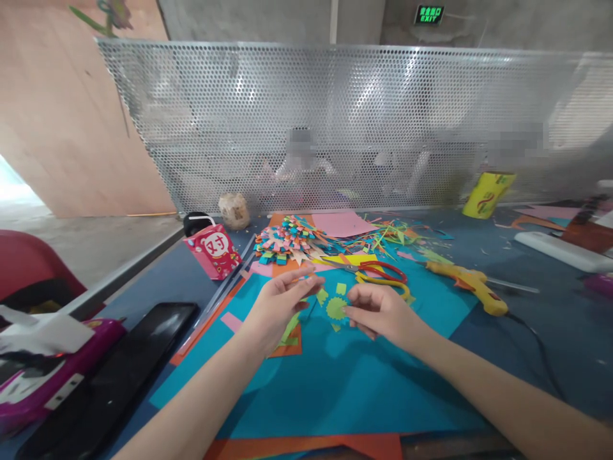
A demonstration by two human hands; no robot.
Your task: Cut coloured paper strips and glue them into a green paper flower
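Observation:
My right hand (378,310) pinches the edge of a light green paper disc (336,308) with a notched rim, held over a blue sheet (364,396). To its left, my left hand (287,297) has its fingers stretched out, with nothing visible in them. Small green paper pieces (341,289) lie around the disc. Below my left fingers are green strips on an orange paper piece (294,350). Just beyond my hands rest red-and-yellow-handled scissors (383,271). Behind them sits a heap of multicoloured fringed paper (292,239).
A yellow glue gun (467,284) with a cord lies at right. At left are a pink drink carton (214,250), a black phone (143,338) and a purple power strip (90,345). Paper shreds (390,235) and a perforated metal screen (306,96) stand behind; a yellow can (488,195) is back right.

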